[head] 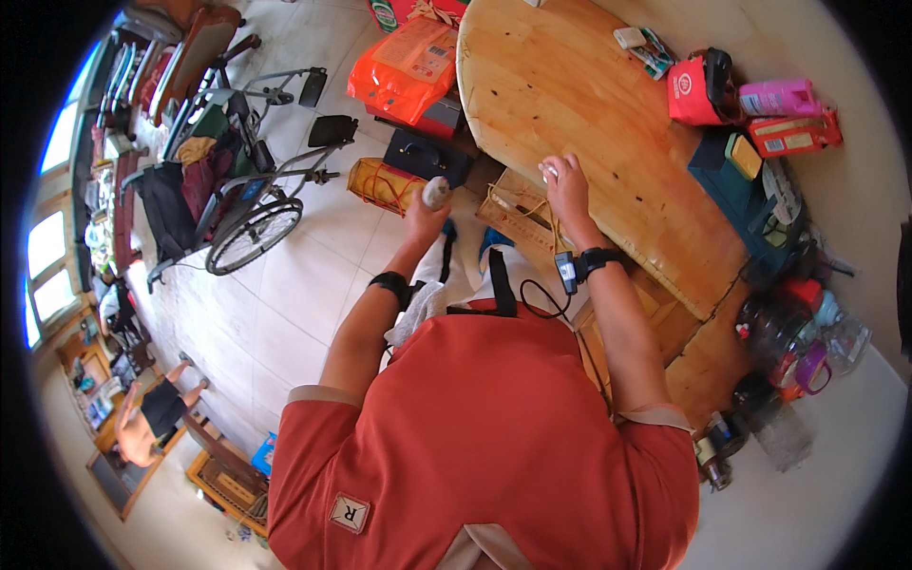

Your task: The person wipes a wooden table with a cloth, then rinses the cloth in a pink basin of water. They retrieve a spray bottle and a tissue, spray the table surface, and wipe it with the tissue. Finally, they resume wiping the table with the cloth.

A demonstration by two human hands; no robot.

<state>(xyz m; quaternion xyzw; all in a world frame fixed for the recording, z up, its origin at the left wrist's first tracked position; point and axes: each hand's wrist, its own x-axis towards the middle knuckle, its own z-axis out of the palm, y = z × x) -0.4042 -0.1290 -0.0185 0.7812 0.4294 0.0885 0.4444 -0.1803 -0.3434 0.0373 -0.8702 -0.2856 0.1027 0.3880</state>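
Observation:
My left hand (426,217) is closed around a pale grey, rounded object (436,191), whose material I cannot tell. It is above the floor, near a yellow box (381,187) with a red-orange cord. My right hand (568,192) grips a small white object (550,172), mostly hidden by the fingers, beside the curved edge of a wooden table (570,92). Between my hands and lower down is an open cardboard box (509,214) with yellowish cord over it. Both wrists wear black straps, and the right one carries a small device (566,271) with a black cable.
A wheelchair (249,228) with cloths and a bag stands at left. An orange plastic package (406,68) lies on boxes beside a black case (427,158). Along the table's far side are a pink can (776,97), a teal container (727,192) and bottles. Another person (160,413) is at lower left.

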